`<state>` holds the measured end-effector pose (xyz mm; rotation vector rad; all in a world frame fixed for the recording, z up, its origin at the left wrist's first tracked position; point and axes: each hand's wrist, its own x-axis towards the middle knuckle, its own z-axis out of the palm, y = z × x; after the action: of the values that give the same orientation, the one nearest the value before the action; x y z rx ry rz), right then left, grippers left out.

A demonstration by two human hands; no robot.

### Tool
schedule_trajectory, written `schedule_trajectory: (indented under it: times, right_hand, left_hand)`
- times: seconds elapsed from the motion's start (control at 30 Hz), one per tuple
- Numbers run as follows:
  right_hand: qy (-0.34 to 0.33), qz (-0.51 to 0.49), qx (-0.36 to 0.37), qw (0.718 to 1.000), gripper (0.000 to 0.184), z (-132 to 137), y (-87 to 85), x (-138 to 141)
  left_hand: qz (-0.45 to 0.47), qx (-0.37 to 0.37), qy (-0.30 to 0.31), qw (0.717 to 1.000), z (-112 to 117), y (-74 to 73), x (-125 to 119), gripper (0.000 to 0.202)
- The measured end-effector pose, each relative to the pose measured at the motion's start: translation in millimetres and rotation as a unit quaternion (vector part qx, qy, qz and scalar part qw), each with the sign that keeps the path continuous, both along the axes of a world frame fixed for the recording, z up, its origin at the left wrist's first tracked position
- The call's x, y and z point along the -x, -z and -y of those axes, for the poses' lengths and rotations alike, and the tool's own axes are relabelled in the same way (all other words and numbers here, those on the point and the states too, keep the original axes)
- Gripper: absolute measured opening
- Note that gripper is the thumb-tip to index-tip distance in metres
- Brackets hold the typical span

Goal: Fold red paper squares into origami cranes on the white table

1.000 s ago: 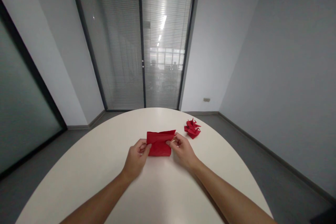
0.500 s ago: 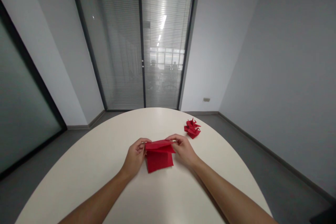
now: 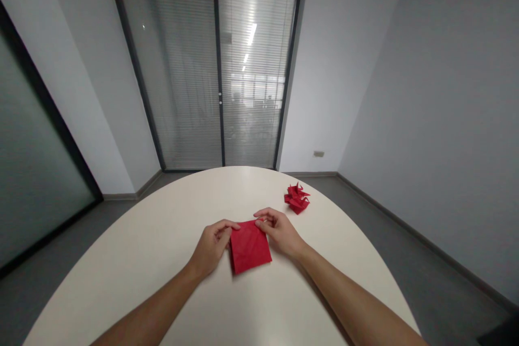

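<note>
Between my two hands is a red sheet of paper [image 3: 250, 247], folded into a squarish shape with its near edge towards me. My left hand [image 3: 211, 243] pinches its upper left corner, thumb and index finger closed on the edge. At the upper right corner my right hand [image 3: 278, 230] grips the paper between thumb and fingers. The layers beneath the top face are mostly hidden. Beyond my right hand lies a small pile of red folded paper cranes [image 3: 297, 198].
The round, cream-coloured table [image 3: 194, 303] fills the lower middle of the view. Past its far edge stands a glazed, dark-framed partition with blinds [image 3: 182, 75]. A plain wall [image 3: 446, 92] rises to the right, with grey floor between.
The upper flap of the red paper has come down towards me and lies over the lower part. My left hand has shifted slightly right along with the paper.
</note>
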<state>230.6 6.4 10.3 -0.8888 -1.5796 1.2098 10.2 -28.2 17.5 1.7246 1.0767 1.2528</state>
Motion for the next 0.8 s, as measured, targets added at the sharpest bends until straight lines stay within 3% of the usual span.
schedule_trajectory:
  times: [0.1, 0.27, 0.4, 0.53, 0.67, 0.8]
  right_hand:
    - [-0.005, -0.008, -0.005, 1.0, 0.041, 4.9, -4.0, 1.7]
    - [-0.064, -0.049, 0.075, 0.994, 0.062, 11.4, -7.6, 5.1]
    - [-0.033, -0.027, 0.047, 0.998, 0.059, 8.9, -7.4, 2.7]
    - [-0.002, 0.02, 0.003, 1.0, 0.049, 5.6, -7.2, -0.9]
    - [0.001, 0.069, -0.022, 0.997, 0.043, 2.8, -3.1, -3.6]
    - [0.014, 0.11, -0.059, 0.992, 0.034, -2.1, 3.4, -6.9]
  left_hand:
    - [0.013, 0.025, -0.004, 1.0, -0.2, -1.5, -2.5, 0.028]
    - [0.049, 0.046, -0.044, 0.997, -6.6, 2.0, -2.6, 0.035]
    - [0.042, 0.03, -0.057, 0.997, -7.8, 5.7, -1.3, 0.033]
    - [-0.051, -0.006, -0.043, 0.998, -1.3, 5.4, -0.6, 0.024]
    - [-0.189, -0.138, -0.087, 0.968, 5.2, 3.8, 0.5, 0.022]
    - [-0.263, -0.204, 0.006, 0.943, 6.4, 5.7, 1.7, 0.034]
